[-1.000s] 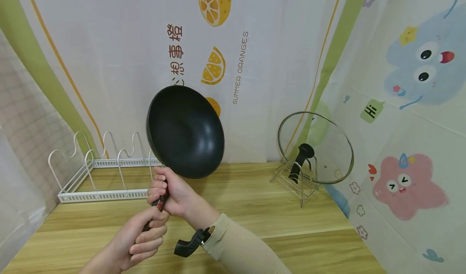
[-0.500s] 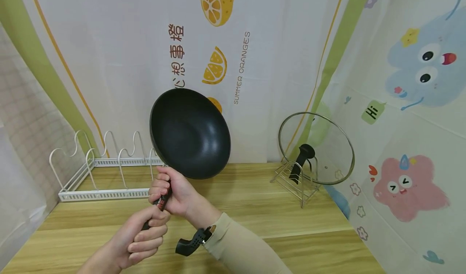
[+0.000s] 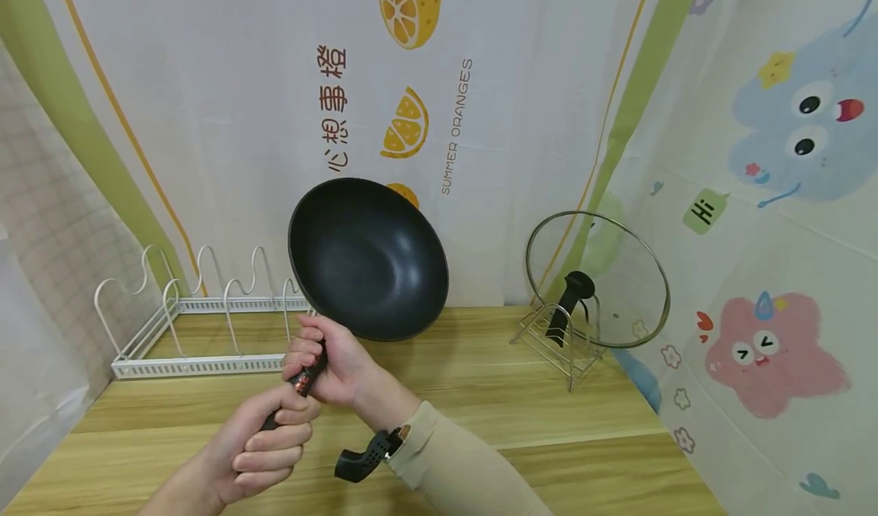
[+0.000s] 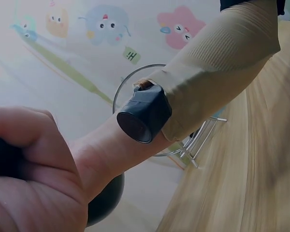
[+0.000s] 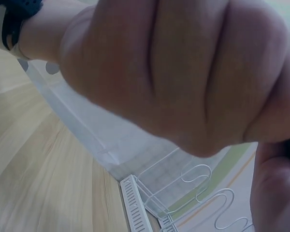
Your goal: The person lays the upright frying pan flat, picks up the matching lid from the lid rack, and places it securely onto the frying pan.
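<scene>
Both hands grip the handle [image 3: 310, 377] of a black wok [image 3: 366, 261], which is held up off the table with its dark inside facing me. The right hand [image 3: 336, 363] curls round the handle close to the pan. Below it, the left hand [image 3: 267, 443] wraps the handle's end, thumb on top. In the left wrist view the left hand [image 4: 38, 179] fills the lower left corner, and part of the wok [image 4: 108, 203] shows behind the right wrist. The left hand's knuckles [image 5: 183, 72] take up most of the right wrist view.
A white wire pan rack [image 3: 199, 367] stands at the back left, partly behind the wok. To the right, a glass lid [image 3: 617, 302] with a black handle leans in a small wire stand [image 3: 569, 363]. Printed curtains surround the wooden table [image 3: 583, 470].
The wok has shifted right and slightly down, its rim dropping away from the lettering on the curtain. Both hands keep their grip on the handle.
</scene>
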`<action>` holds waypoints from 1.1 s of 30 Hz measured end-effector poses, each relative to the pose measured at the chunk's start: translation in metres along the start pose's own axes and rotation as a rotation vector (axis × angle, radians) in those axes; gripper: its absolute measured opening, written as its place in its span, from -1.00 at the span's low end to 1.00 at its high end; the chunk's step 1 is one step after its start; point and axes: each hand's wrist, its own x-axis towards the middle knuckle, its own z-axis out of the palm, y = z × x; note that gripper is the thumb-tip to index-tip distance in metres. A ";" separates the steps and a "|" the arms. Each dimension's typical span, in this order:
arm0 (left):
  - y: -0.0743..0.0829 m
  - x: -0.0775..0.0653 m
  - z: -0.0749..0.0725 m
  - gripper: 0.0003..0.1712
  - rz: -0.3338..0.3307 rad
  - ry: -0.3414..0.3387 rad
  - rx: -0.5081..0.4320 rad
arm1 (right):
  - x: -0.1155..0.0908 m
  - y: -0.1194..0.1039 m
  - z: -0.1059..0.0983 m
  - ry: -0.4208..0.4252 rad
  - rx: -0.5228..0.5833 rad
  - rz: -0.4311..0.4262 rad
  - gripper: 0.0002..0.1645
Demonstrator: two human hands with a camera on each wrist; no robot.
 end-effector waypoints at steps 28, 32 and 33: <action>0.002 0.015 -0.011 -0.60 -0.088 -0.247 -0.169 | -0.002 0.003 -0.013 0.136 -0.083 -0.098 -0.34; 0.002 0.016 -0.013 -0.60 -0.102 -0.258 -0.186 | -0.003 0.003 -0.013 0.156 -0.094 -0.116 -0.35; 0.002 0.017 -0.013 -0.60 -0.107 -0.259 -0.189 | -0.004 0.003 -0.014 0.161 -0.096 -0.121 -0.35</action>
